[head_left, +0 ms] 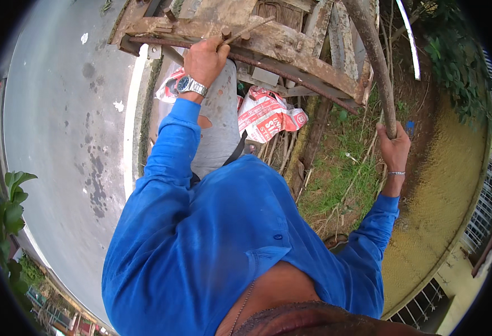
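My left hand (pixel 205 60), below a silver wristwatch (pixel 191 85), is closed at the near edge of a worn wooden bench (pixel 268 36). A thin brown rod (pixel 251 29) sticks out from its fingers to the upper right, beside short metal pegs (pixel 245 36). Along the bench's near side runs a rusty bar (pixel 296 79). My right hand (pixel 393 147), lower and to the right, is wrapped round the near end of a long, thick brown pole (pixel 374 53). That pole reaches up past the bench's right end and out of the picture.
Red and white sacks (pixel 268 115) lie below the bench next to a grey, stained board (pixel 218 123). Grey pavement (pixel 83 112) with a white kerb line (pixel 135 123) is at left. Grass (pixel 341 173), loose sticks (pixel 284 148) and a yellow wall (pixel 436 207) are at right.
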A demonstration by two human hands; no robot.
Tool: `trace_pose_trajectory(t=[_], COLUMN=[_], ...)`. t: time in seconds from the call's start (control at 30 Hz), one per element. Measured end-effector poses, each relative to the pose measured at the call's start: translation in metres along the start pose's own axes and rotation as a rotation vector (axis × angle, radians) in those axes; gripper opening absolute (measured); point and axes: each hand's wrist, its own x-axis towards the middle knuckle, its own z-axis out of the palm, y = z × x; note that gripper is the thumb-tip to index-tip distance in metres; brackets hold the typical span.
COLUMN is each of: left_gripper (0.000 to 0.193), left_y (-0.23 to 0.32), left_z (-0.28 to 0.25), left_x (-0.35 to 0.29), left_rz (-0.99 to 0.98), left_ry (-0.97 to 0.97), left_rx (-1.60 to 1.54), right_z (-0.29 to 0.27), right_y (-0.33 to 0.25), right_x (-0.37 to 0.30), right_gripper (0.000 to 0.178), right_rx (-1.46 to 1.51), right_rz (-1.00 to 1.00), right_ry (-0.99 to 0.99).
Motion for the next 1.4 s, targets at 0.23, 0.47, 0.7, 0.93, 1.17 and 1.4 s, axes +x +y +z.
trace_pose_trajectory(t=[0.23, 0.47, 0.7, 0.93, 1.17, 1.4], left_gripper=[0.019, 0.018, 0.022, 0.025, 0.022, 0.024], left_y=[0.0, 0.001, 0.004, 0.004, 0.001, 0.0], left_z=[0.004, 0.008, 0.01, 0.008, 0.011, 0.012], left_x=[0.001, 0.0, 0.001, 0.0, 0.001, 0.001], left_rz=[0.027, 0.015, -0.005, -0.018, 0.024, 0.047], left_ry=[-0.011, 0.016, 0.026, 0.019, 0.039, 0.067], left_rx=[-0.032, 0.035, 0.036, 0.092, 0.048, 0.037], right_z=[-0.021, 0.002, 0.031, 0.041, 0.053, 0.053], right_y=[0.023, 0.025, 0.023, 0.016, 0.007, 0.01], right_x=[0.171, 0.31, 0.385, 0.415, 0.425, 0.448], right_gripper=[0.028, 0.018, 0.023, 0.026, 0.024, 0.031], right_rx=[-0.543, -0.708, -0.766, -0.864, -0.837, -0.929], right_rz=[-0.35, -0.598, -0.749, -0.768, -0.85, -0.806], right_ry=[0.163, 0.053, -0.073, -0.164, -0.138, -0.248])
